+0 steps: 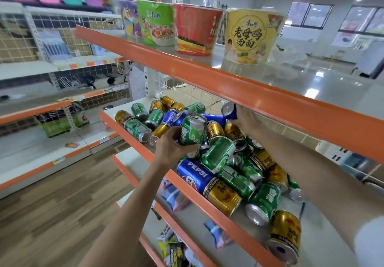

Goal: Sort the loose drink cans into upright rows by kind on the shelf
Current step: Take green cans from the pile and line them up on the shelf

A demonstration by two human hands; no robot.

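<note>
Mid shelf (133, 140), orange lip: loose heap of cans, nearly all lying on sides. Rough count, visible only: approx 12 green, approx 11 gold, approx 5 blue Pepsi; heap overlaps, so exact nos. can't be told.

L hand (173, 144) grips one green can (192, 130), fingers curled round its lower half, can upright-ish, lifted above heap.

R hand (246, 119) reaches deep under upper shelf (249, 92), at a blue can (229, 110) tipped top-out; fingers hidden by shelf edge, can't tell if they grip.

Upper shelf: 4 noodle tubs in row – purple (128, 20), green (156, 22), red (196, 30), yellow (251, 37).

Lower shelves: snack packets (172, 194), blurred. Aisle shelving at left blurred too.
</note>
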